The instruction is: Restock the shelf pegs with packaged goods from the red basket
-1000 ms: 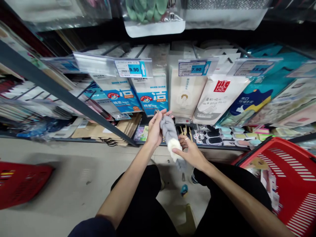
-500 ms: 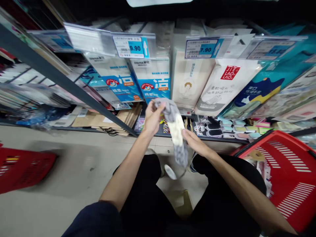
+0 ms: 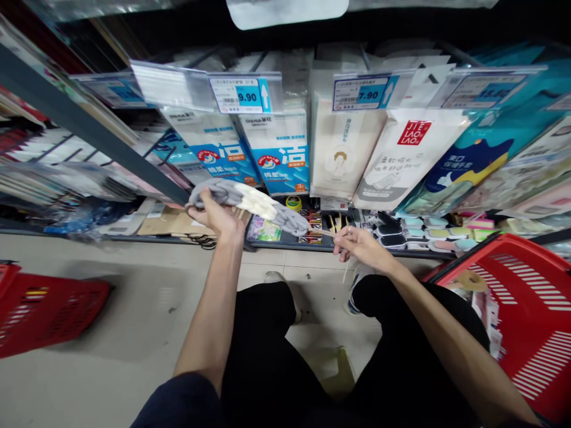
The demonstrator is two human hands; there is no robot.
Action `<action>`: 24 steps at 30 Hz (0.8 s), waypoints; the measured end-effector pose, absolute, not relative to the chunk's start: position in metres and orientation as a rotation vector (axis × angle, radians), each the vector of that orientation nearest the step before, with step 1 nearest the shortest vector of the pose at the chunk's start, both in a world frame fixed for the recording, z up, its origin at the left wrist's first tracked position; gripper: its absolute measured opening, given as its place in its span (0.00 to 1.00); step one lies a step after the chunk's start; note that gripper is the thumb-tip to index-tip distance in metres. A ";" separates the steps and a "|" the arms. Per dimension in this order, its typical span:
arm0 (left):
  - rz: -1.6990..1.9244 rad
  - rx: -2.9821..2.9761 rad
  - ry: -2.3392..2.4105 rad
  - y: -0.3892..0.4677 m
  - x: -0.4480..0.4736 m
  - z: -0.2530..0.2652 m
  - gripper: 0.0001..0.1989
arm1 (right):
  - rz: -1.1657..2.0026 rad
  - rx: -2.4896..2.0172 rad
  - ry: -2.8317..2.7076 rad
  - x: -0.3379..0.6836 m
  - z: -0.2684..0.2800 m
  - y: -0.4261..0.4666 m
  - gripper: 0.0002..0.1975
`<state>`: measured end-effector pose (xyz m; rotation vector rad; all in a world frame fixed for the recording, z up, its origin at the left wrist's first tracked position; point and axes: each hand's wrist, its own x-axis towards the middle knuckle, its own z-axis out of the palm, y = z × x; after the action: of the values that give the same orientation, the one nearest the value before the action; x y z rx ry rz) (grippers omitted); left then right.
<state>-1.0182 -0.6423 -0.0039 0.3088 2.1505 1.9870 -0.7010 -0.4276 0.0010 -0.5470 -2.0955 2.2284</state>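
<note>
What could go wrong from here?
1. The right hand pinches only a thin cord; if that grip slips, that end of the gray-and-white braided band could drop.
2. Pulling hard on the cord might tug the band out of the left hand.
3. The red basket sits beside the right leg; shifting that leg could bump it.

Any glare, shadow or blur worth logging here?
In the head view, glare whitens the clear label holder; head view, a soft shadow lies beside the left red basket; head view, far-left hanging packets look smeared, the 9.90 tag legible.
</note>
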 end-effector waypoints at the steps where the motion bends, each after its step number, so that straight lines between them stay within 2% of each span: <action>1: 2.064 0.207 2.194 -0.645 -1.022 -0.004 0.44 | 2.204 -0.606 -2.051 -0.701 0.003 -0.425 0.21; 6: 2.616 -0.287 2.121 -0.638 -1.012 0.005 0.26 | 2.179 -0.876 -1.842 -0.702 0.009 -0.422 0.16; 9: 2.682 0.033 2.123 -0.618 -0.981 0.016 0.17 | 2.389 -0.823 -1.635 -0.703 0.012 -0.428 0.20; 11: 2.484 0.428 2.087 -0.603 -0.952 0.023 0.15 | 2.493 -0.763 -1.491 -0.705 0.016 -0.431 0.22; 16: 1.553 1.061 1.775 -0.575 -0.874 0.030 0.13 | 2.441 -0.727 -1.327 -0.706 0.027 -0.431 0.26; 18: 1.465 1.179 1.725 -0.568 -0.850 0.029 0.14 | 2.448 -0.697 -1.317 -0.705 0.031 -0.428 0.27; 21: 1.585 1.276 1.654 -0.560 -0.831 0.030 0.23 | 2.505 -0.663 -1.417 -0.702 0.031 -0.427 0.26; 24: 1.546 1.215 1.461 -0.558 -0.829 0.034 0.21 | 2.590 -0.614 -1.405 -0.698 0.031 -0.428 0.21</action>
<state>-0.8291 -0.5579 0.0337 1.2154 1.4615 1.5462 -0.6982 -0.4285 0.0315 -0.6142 -1.4051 2.5898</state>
